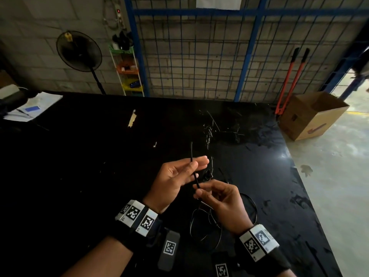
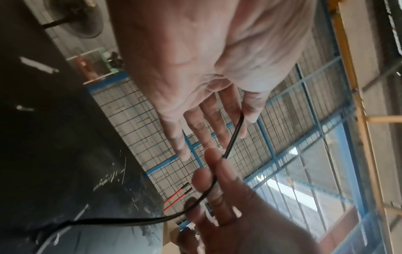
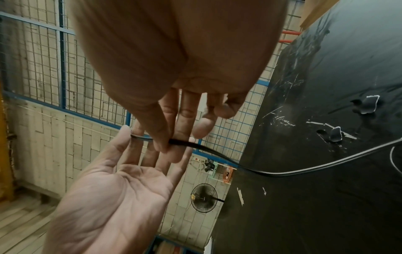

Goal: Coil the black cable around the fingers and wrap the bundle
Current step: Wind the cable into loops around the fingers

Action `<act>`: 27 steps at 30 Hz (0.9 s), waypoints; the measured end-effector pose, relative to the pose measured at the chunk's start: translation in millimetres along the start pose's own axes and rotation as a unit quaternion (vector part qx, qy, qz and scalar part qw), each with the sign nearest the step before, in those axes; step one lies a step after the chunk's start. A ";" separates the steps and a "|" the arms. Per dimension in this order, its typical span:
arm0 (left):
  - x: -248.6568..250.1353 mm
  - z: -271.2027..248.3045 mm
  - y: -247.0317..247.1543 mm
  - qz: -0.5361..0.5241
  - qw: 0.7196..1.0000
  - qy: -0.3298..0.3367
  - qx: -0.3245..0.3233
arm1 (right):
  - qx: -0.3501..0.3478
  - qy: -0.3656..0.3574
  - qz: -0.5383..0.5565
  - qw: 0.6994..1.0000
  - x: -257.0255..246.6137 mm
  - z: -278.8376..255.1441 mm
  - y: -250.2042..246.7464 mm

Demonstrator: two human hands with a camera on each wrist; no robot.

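black cable [image 1: 194, 174] | left hand [image 1: 175, 180], right hand [image 1: 221, 204] fingers [image 1: 211, 186] pinch it | scratched black table [image 1: 99, 156] | mesh fence [image 1: 199, 12]

Cable [image 1: 195, 175] lies on table [image 1: 99, 156], box [image 1: 311, 116] at right

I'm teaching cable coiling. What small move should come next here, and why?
Probably the right hand should carry the black cable round the straight fingers of the left hand: its end seems pinned there by the thumb, no turn is wound yet, and the right hand pinches it just below.
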State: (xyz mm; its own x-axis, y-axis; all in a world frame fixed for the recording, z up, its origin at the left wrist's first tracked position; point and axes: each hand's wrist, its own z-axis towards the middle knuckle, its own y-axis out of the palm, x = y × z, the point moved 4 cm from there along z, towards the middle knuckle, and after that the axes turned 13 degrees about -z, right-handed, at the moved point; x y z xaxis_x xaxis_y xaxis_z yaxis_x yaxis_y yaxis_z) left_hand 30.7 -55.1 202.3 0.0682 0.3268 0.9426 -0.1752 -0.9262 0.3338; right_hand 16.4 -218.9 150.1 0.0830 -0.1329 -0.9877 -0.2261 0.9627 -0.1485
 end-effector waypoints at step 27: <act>62.3 -15.1 -8.3 -0.452 0.852 -0.109 -0.242 | 0.004 0.133 -0.087 0.987 35.6 8.8 -42.2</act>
State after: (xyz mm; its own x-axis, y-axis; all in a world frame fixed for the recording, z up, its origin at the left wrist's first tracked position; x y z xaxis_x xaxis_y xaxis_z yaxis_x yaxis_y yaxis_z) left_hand 21.6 -24.3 258.4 0.5606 0.7743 0.2935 -0.3352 -0.1119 0.9355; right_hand 37.5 -262.1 121.6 -0.1378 -0.3521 -0.9258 -0.2232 0.9217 -0.3173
